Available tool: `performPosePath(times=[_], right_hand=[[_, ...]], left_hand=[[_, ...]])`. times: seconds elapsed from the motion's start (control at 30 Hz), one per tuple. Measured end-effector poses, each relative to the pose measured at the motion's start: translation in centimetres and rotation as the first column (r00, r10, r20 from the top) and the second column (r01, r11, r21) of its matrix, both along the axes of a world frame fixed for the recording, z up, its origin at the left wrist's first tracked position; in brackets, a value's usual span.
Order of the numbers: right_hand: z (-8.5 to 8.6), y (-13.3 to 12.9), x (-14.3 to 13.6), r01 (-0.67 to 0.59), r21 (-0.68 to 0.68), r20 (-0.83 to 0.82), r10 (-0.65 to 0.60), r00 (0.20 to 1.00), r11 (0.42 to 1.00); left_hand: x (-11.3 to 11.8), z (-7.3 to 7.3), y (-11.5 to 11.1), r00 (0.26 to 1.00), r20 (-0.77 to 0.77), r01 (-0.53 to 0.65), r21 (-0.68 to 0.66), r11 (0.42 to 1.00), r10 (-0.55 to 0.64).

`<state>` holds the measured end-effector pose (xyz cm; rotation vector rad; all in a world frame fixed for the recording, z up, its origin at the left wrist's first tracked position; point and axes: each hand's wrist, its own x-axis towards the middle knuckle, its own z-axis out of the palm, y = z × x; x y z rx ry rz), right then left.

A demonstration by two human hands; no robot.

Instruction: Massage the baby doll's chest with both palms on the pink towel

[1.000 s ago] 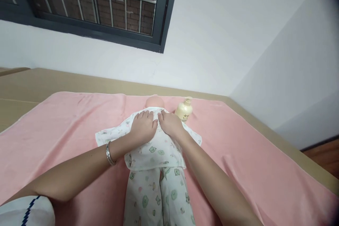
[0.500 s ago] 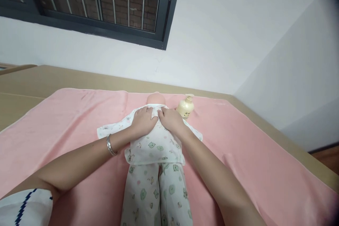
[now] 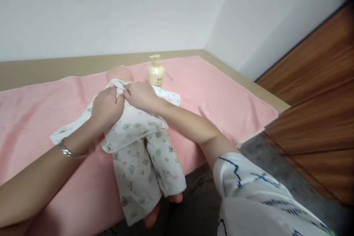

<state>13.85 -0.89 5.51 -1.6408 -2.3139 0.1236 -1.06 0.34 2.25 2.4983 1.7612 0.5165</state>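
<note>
A baby doll [image 3: 119, 73] lies on its back, its smooth head at the far end and bare feet sticking out at the near end. It wears a white printed baby shirt [image 3: 135, 129] and matching trousers [image 3: 138, 173]. Both my hands are at the neck of the shirt. My left hand [image 3: 106, 106], with a silver bangle at the wrist, grips the cloth near the collar. Close beside it, my right hand [image 3: 139, 96] pinches the collar edge from the other side. The fingertips partly hide the fabric they hold. The shirt's sleeves spread out to both sides.
A cream pump bottle [image 3: 156, 73] stands just beyond the right sleeve. Beneath the doll lies a pink blanket [image 3: 221, 99] on a tan surface [image 3: 177, 54] against a white wall. Wooden panels [image 3: 318, 118] and grey floor [image 3: 265, 158] are at the right.
My view has swung right and down, so the feet and floor now show and the window has mostly left. My hands stay at the collar, fingers more bunched around the cloth.
</note>
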Motion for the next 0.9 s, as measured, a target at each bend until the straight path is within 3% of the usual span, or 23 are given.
performPosePath(times=[0.1,0.23,0.43,0.57,0.7,0.8,0.9], right_hand=[[-0.9,0.8,0.6,0.03,-0.012,-0.092,-0.031,0.995,0.999],[-1.7,1.6,0.8,0.023,-0.007,-0.078,-0.024,0.997,1.0],[-1.8,0.7,-0.5,0.023,0.062,0.055,-0.027,0.998,0.998],[-0.9,-1.2,-1.1,-0.05,0.081,0.148,0.037,0.988,0.995],[-0.4,-1.0,-0.4,-0.089,-0.01,0.064,0.089,0.994,0.996],[-1.0,0.5,0.3,-0.065,-0.035,-0.059,0.063,0.996,0.997],[-2.0,1.8,0.5,-0.036,0.004,-0.066,0.036,0.997,0.999]], left_hand=[[0.4,0.2,-2.1,0.999,-0.033,0.044,0.041,0.998,-0.042],[0.6,1.1,-3.4,0.991,-0.015,0.13,0.017,0.991,-0.13],[-0.5,1.8,-0.3,0.996,0.088,0.013,-0.201,0.979,0.004],[-0.7,1.7,0.5,0.993,0.093,-0.053,-0.232,0.971,0.076],[-0.2,1.8,-0.8,0.996,-0.023,-0.085,-0.191,0.978,0.082],[0.3,1.7,-2.0,0.987,-0.142,-0.079,-0.036,0.996,0.073],[0.5,1.3,-2.8,0.987,-0.157,-0.03,0.073,0.997,0.041]])
